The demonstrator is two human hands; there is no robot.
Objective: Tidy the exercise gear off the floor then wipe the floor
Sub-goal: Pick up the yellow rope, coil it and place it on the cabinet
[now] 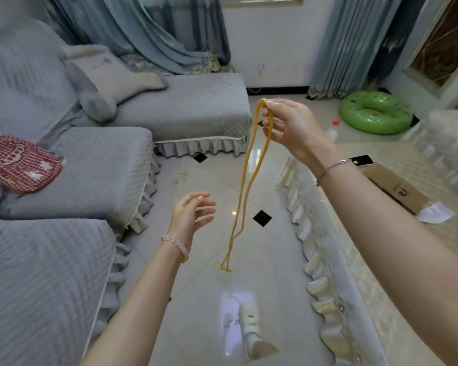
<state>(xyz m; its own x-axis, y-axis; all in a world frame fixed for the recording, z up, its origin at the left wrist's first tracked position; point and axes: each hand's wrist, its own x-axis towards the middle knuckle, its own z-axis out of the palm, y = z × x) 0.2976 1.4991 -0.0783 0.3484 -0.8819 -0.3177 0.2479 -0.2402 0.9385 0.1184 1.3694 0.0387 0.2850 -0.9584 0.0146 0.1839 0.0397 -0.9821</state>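
Note:
A long yellow resistance band (245,186) hangs doubled from my right hand (288,125), which pinches its top loop at chest height. The band's lower end (222,266) dangles just above or on the glossy tiled floor (204,299); I cannot tell which. My left hand (192,213) is lower and to the left of the band, fingers spread, holding nothing and not touching the band.
A grey covered sofa (64,207) runs along the left with a red bag (19,165) on it. A cloth-covered table (381,247) with a cardboard box (397,188) and a phone (361,160) is on the right. A green inflatable ring (376,113) and a plastic bottle (332,132) lie on the floor far right. My foot (250,326) is below.

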